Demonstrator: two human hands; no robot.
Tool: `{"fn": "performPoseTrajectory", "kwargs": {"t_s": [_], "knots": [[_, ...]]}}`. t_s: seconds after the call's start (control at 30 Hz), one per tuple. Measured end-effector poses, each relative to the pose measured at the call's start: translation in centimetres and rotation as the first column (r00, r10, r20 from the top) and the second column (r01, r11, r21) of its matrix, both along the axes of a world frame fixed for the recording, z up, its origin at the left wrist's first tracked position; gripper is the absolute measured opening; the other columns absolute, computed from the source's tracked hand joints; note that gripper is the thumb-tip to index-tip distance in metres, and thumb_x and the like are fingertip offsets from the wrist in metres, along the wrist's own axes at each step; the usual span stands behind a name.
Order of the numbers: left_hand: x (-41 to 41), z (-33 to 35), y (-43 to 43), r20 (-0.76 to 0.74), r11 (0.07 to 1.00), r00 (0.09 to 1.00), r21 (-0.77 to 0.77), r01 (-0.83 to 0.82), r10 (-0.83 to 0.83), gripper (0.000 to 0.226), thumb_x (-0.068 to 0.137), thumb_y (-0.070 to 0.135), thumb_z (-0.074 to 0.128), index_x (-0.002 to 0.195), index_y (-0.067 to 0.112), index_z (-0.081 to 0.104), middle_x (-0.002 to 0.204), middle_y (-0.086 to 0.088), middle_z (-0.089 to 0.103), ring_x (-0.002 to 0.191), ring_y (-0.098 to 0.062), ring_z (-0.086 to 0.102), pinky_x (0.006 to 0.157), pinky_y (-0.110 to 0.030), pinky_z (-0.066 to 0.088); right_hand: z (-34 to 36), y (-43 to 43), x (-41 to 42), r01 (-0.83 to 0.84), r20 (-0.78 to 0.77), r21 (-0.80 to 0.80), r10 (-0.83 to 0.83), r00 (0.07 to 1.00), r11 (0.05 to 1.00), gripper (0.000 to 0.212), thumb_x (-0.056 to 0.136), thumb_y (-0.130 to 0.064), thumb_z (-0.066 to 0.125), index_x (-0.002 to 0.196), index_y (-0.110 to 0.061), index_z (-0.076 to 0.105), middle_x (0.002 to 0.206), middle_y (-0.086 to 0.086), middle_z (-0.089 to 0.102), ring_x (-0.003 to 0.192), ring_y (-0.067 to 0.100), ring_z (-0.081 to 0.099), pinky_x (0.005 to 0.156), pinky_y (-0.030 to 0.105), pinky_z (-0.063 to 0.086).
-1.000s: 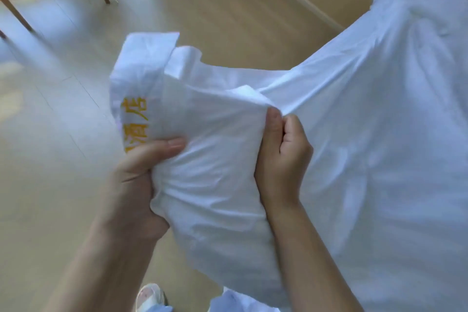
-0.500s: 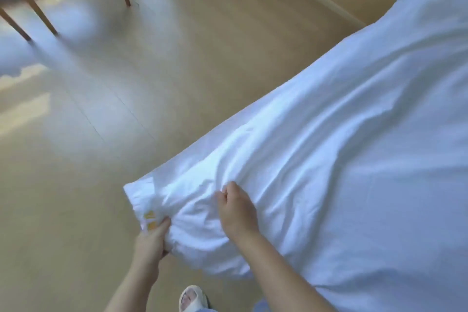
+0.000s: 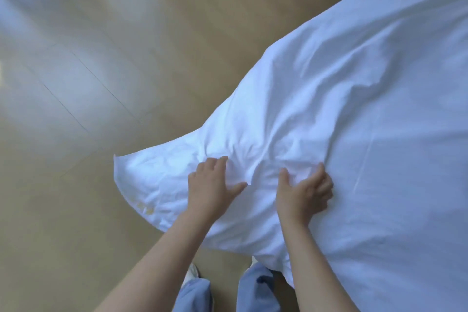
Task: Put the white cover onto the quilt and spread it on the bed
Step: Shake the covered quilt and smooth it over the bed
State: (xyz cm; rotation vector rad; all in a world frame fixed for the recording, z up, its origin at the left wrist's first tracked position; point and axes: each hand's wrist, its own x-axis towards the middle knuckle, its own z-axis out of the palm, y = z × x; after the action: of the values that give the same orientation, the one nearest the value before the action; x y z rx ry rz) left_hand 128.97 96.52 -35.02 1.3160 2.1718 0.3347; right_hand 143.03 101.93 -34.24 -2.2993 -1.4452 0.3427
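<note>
A person leans over the white cover [image 3: 354,109], which hides the bed and runs lengthwise from a loose corner [image 3: 131,172] jutting out over the wooden floor [image 3: 101,83] at near left away toward the far right. The left hand [image 3: 212,185], nearer that corner, lies with fingers spread on the cloth. The right hand [image 3: 304,190] curls its fingers into a bunched fold. The bulk still to be spread lies right of and beyond both hands.

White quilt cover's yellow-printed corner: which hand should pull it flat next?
Probably left. The left hand rests nearest the printed corner of the white fabric quilt cover; the right hand clutches the cover farther away.
</note>
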Motion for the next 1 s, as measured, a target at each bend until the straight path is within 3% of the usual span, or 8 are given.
{"fn": "performPoseTrajectory", "kwargs": {"t_s": [0.13, 0.23, 0.33, 0.43, 0.5, 0.7, 0.77, 1.0], "knots": [[2.5, -1.1, 2.2, 0.131, 0.988, 0.991, -0.156, 0.005, 0.015, 0.027, 0.097, 0.04, 0.044, 0.094, 0.014, 0.044, 0.101, -0.006, 0.057, 0.1, -0.03, 0.054, 0.078, -0.036, 0.037, 0.9, 2.3, 3.1, -0.014, 0.013, -0.217, 0.018, 1.0, 0.976, 0.045, 0.091, -0.036, 0.057, 0.117, 0.0, 0.052, 0.124, 0.022, 0.051, 0.115, 0.038, 0.046, 0.085, 0.042, 0.038], [3.1, 0.0, 2.8, 0.138, 0.995, 0.989, -0.08, 0.055, -0.043, 0.033, 0.101, 0.029, 0.032, 0.071, 0.015, 0.028, 0.072, -0.003, 0.048, 0.074, -0.03, 0.047, 0.059, -0.034, 0.028, 2.3, 3.8, 3.7, -0.194, -0.106, -0.291, 0.17, 0.98, 0.937, 0.036, 0.099, -0.032, 0.042, 0.083, -0.002, 0.053, 0.102, 0.023, 0.061, 0.099, 0.038, 0.055, 0.073, 0.037, 0.036], [3.1, 4.5, 1.7, 0.165, 0.988, 0.981, 0.132, 0.08, -0.102, 0.039, 0.099, 0.027, 0.035, 0.064, 0.017, 0.02, 0.056, 0.002, 0.031, 0.056, -0.02, 0.03, 0.051, -0.031, 0.02, 5.8, 2.6, 4.9, -0.254, -0.194, -0.066, 0.237, 0.952, 0.965, 0.046, 0.098, -0.025, 0.046, 0.057, -0.013, 0.029, 0.058, 0.011, 0.046, 0.065, 0.033, 0.044, 0.06, 0.035, 0.023], [3.9, 8.6, -1.2, 0.014, 0.855, 0.93, 0.4, 0.331, -0.366, 0.035, 0.086, 0.029, 0.04, 0.063, 0.023, 0.014, 0.05, 0.001, 0.02, 0.051, -0.018, 0.022, 0.043, -0.019, 0.009, 10.6, -0.7, 8.1, -0.097, -0.261, 0.247, 0.163, 0.952, 0.964, 0.045, 0.087, -0.035, 0.046, 0.052, -0.018, 0.023, 0.046, -0.003, 0.027, 0.047, 0.014, 0.025, 0.051, 0.031, 0.021], [5.1, 9.1, -2.3, -0.06, 0.752, 0.833, 0.398, 0.525, -0.55, 0.033, 0.081, 0.025, 0.042, 0.065, 0.022, 0.014, 0.051, 0.002, 0.02, 0.05, -0.017, 0.021, 0.043, -0.015, 0.002, 12.5, -3.5, 10.7, 0.009, -0.296, 0.319, 0.09, 0.951, 0.948, 0.038, 0.079, -0.045, 0.04, 0.052, -0.021, 0.027, 0.045, -0.004, 0.029, 0.048, 0.012, 0.029, 0.048, 0.025, 0.026], [8.7, 5.4, 0.7, 0.244, 0.626, 0.671, -0.244, 0.741, -0.7, 0.023, 0.096, 0.024, 0.037, 0.08, 0.011, 0.047, 0.083, -0.011, 0.053, 0.079, -0.027, 0.045, 0.058, -0.029, 0.028, 6.0, -10.1, 14.3, 0.09, -0.197, -0.017, -0.091, 0.976, 0.996, 0.042, 0.069, -0.054, 0.023, 0.051, -0.017, 0.032, 0.055, 0.027, 0.05, 0.057, 0.038, 0.05, 0.058, 0.036, 0.03], [9.1, 4.5, 1.5, 0.213, 0.63, 0.679, -0.258, 0.732, -0.702, 0.026, 0.097, 0.026, 0.039, 0.082, 0.009, 0.052, 0.095, -0.014, 0.058, 0.088, -0.031, 0.051, 0.066, -0.028, 0.031, 4.7, -9.6, 13.8, 0.086, -0.17, -0.048, -0.093, 0.981, 0.995, 0.034, 0.075, -0.045, 0.027, 0.051, -0.021, 0.023, 0.06, 0.03, 0.052, 0.056, 0.038, 0.047, 0.058, 0.035, 0.028], [9.6, 4.2, 6.1, 0.154, 0.878, 0.871, -0.042, 0.477, -0.466, 0.027, 0.089, 0.039, 0.054, 0.103, 0.016, 0.053, 0.106, -0.001, 0.053, 0.097, -0.022, 0.052, 0.079, -0.033, 0.042, 2.9, -7.8, 13.0, 0.16, -0.165, -0.112, -0.177, 0.97, 0.981, 0.036, 0.085, -0.024, 0.043, 0.054, -0.017, 0.025, 0.056, 0.021, 0.048, 0.058, 0.03, 0.038, 0.058, 0.034, 0.028]]}}
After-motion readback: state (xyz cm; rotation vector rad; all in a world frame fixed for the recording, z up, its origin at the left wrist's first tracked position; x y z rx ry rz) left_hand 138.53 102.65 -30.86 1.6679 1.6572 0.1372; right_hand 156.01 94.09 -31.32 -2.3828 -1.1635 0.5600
